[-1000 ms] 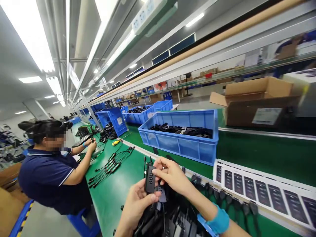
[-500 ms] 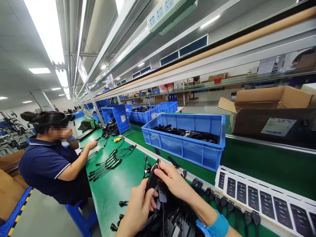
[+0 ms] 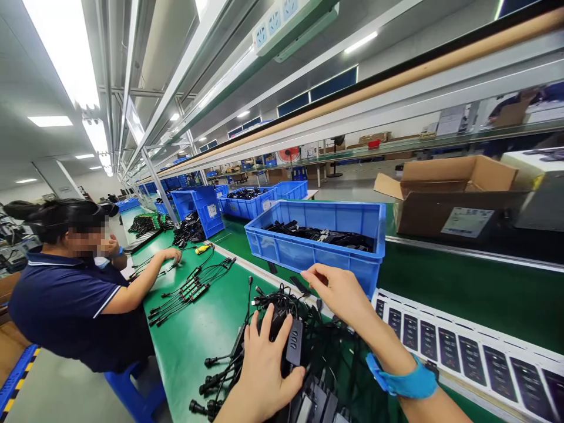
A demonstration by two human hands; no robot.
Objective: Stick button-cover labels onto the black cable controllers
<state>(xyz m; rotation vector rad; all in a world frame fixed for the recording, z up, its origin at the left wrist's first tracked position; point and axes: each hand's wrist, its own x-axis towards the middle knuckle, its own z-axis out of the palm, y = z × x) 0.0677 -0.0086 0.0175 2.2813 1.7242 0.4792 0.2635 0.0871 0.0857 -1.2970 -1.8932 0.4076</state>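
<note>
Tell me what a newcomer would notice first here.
Probably the big blue bin of black parts, mid-view beyond the hands. Just this side of it is the raised right hand, a bright blue band on its wrist, while the left hand spreads over a black pile on the green bench. At far left sits a co-worker in navy.

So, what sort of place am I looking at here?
Probably a factory floor, perhaps for electronics assembly: a long green workbench, a heap of black devices and cables under the left hand, and a blue bin holding more black pieces.
</note>
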